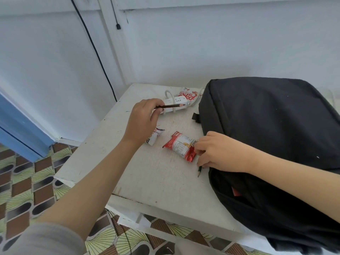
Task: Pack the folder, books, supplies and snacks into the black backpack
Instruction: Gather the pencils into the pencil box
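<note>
Head view: left fingers [155, 117] pinch brown pencil [171, 106], right fingers [200, 145] green pencil [199, 171], beside open backpack [266, 116]

A single wide-angle camera worn on the head looks forward and down onto the white table [147, 181] from close above its near edge. Both forearms enter from the bottom edge, with the left hand [141, 122] and right hand [219, 150] near centre. The black backpack [276, 126] fills the right side, the wall [202, 52] the top and the patterned floor [27, 181] the lower left.
</note>
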Available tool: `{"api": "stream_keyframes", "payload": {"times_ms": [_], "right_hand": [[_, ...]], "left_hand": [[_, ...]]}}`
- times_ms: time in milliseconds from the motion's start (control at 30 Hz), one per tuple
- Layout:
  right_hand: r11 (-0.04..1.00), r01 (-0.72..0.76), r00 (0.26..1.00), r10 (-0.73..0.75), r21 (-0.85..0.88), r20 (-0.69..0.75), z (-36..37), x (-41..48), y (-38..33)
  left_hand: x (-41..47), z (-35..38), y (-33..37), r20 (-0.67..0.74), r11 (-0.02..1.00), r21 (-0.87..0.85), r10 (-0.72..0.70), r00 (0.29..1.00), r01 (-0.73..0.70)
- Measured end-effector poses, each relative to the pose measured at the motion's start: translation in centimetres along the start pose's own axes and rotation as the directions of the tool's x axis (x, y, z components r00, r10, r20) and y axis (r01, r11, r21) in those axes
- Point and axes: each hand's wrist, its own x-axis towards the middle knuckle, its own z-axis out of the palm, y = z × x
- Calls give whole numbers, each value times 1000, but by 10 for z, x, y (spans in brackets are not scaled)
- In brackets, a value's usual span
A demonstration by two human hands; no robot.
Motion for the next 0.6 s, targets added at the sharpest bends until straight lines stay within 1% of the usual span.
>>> {"api": "stream_keyframes", "payload": {"times_ms": [100, 167, 200, 267, 333, 400, 467, 500, 533, 600], "right_hand": [[983, -86, 980, 113, 160, -165, -2, -3, 1], [922, -183, 922, 281, 341, -267, -10, -5, -1], [859, -229, 870, 391, 458, -300, -15, -7, -3], [707, -262, 733, 589, 657, -342, -24, -12, -7], [555, -231, 579, 738, 799, -346, -33, -21, -8], [359, -145, 425, 864, 922, -269, -42, -34, -3], [139, -39, 281, 952, 990, -122, -51, -55, 5], [56, 7, 221, 974, 998, -56, -55, -67, 9], [6, 42, 167, 986, 999, -13, -58, -81, 14], [-19, 119, 61, 998, 993, 12, -62, -113, 22]], "left_hand": [[2, 2, 6, 1, 999, -41, -19, 1000, 19], [7, 4, 13, 11, 996, -86, -36, 999, 37], [11, 4, 18, 16, 992, -114, -50, 999, 52], [19, 6, 33, 28, 981, -174, -79, 996, 83], [31, 10, 52, 49, 969, -223, -98, 994, 107], [45, 16, 73, 83, 956, -271, -91, 992, 111], [59, 26, 97, 130, 939, -332, -51, 990, 92], [65, 31, 109, 152, 931, -356, -27, 988, 80], [72, 37, 123, 170, 924, -377, -5, 985, 70], [84, 49, 153, 191, 897, -438, 32, 981, 56]]}}
